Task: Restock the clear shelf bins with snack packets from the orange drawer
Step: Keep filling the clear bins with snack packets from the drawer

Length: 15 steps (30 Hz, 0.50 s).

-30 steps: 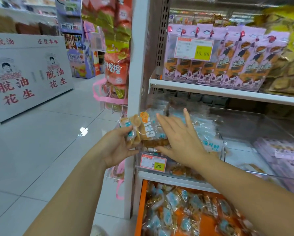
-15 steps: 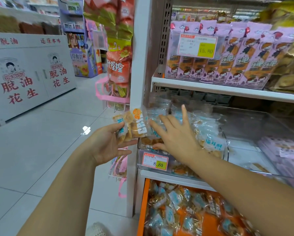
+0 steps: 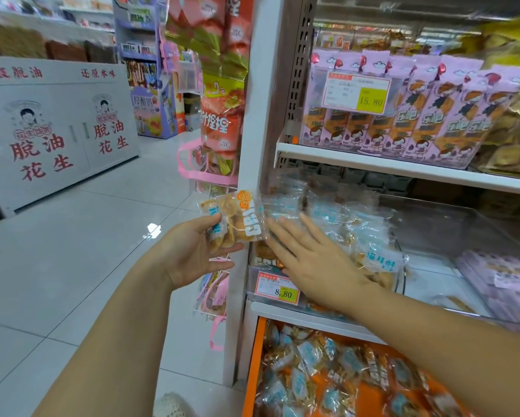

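Note:
My left hand (image 3: 192, 251) holds a few clear snack packets (image 3: 237, 219) of round biscuits, just left of the white shelf post. My right hand (image 3: 310, 260) lies flat with straight fingers on the packets piled in the clear shelf bin (image 3: 252, 291), which carries an 8.80 price tag (image 3: 277, 288). The heap of packets (image 3: 358, 230) in the bin rises above its front wall. Below, the orange drawer (image 3: 251, 371) stands pulled out, with several of the same snack packets (image 3: 328, 371) inside.
A second clear bin (image 3: 433, 224) to the right holds purple packs (image 3: 499, 281). The shelf above carries purple snack bags (image 3: 403, 115). Bags hang on the post's left side (image 3: 219, 115). A white peanut display (image 3: 57, 127) stands across the tiled aisle.
My left hand has drawn its packets left and slightly away from the bin. My right hand stays spread over the bin's pile, having slid a little lower and forward.

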Available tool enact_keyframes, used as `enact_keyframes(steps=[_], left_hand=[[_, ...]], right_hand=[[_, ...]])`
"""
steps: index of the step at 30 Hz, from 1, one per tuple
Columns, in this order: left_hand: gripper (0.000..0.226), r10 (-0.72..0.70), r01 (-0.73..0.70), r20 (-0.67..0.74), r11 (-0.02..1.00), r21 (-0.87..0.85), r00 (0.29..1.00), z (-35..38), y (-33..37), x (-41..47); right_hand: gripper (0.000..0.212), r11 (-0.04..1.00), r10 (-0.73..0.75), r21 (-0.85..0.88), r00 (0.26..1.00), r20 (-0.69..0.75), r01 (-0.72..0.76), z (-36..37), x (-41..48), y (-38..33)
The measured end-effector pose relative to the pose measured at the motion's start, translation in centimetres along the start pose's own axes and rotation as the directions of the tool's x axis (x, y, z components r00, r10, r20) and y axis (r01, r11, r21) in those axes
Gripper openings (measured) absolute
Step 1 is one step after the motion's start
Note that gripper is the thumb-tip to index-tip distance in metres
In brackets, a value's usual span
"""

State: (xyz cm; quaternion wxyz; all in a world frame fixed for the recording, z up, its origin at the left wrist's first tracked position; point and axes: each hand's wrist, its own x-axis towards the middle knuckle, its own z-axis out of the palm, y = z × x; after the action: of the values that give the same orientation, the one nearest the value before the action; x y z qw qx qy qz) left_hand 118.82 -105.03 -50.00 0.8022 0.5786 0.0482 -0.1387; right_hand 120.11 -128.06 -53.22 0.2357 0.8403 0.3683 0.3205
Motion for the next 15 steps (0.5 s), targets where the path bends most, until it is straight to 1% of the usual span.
enact_keyframes(steps=[1,2,4,8,12,15], left_hand=[[0.032,0.003,-0.003,-0.003,1.000,0.004,1.000,0.0,0.1,0.1],[0.031,0.005,-0.004,-0.006,1.000,0.008,1.000,0.0,0.1,0.1],[0.029,0.009,-0.008,-0.010,1.000,0.013,1.000,0.0,0.1,0.2],[0.028,0.018,-0.017,-0.016,1.000,0.016,1.000,0.0,0.1,0.4],[0.029,0.026,-0.026,-0.018,1.000,0.006,0.999,-0.1,0.0,0.1],[0.029,0.027,-0.027,-0.017,1.000,0.001,0.999,-0.3,0.0,-0.1]], right_hand=[[0.053,0.998,-0.058,0.025,0.997,-0.048,0.059,0.3,-0.4,-0.1],[0.054,0.994,-0.084,0.061,0.994,-0.066,0.088,0.5,-0.5,0.0],[0.062,0.988,-0.069,0.136,0.996,-0.054,0.076,0.7,0.2,0.5],[0.061,0.968,-0.011,0.249,0.999,-0.052,0.023,1.8,1.3,1.0],[0.064,0.957,-0.039,0.288,0.999,-0.035,0.047,2.5,0.8,0.5],[0.056,0.947,-0.107,0.299,0.993,-0.058,0.120,2.1,1.2,1.3]])
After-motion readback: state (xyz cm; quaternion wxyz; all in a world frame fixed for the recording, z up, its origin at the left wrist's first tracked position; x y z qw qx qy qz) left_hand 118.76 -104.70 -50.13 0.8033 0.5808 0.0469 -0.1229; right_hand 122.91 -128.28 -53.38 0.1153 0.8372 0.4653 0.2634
